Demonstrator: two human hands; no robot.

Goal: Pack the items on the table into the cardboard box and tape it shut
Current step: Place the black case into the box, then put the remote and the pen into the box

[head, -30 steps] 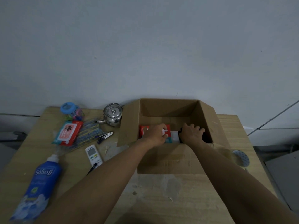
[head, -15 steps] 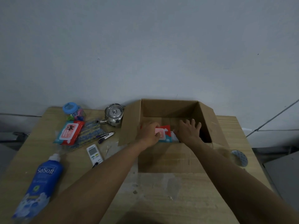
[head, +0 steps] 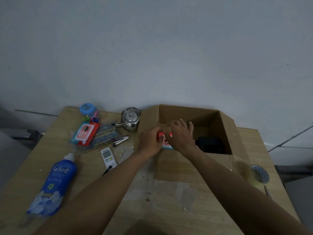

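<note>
An open cardboard box (head: 189, 167) stands at the middle of the wooden table (head: 166, 200). Both my hands reach into its left part. My left hand (head: 149, 141) grips the left end of a red wipes pack (head: 166, 142). My right hand (head: 182, 135) lies over the pack's right side with fingers spread and nearly straight. A black object (head: 210, 144) rests on the box floor at the right. Left of the box lie a second red wipes pack (head: 85, 134), a steel teapot (head: 130, 119), a white remote (head: 108, 156) and a blue SoSoft bottle (head: 54, 185).
A blue-lidded jar (head: 89, 112) of coloured bits stands at the back left. A patterned packet (head: 104, 134), a pen (head: 121, 140) and a dark pen (head: 106, 170) lie near the remote. A tape roll (head: 260, 173) sits at the table's right edge. A grey wall rises behind.
Both hands and the red wipes pack have shifted leftward and upward inside the box. My right hand went from curled low in the box to spread over the pack.
</note>
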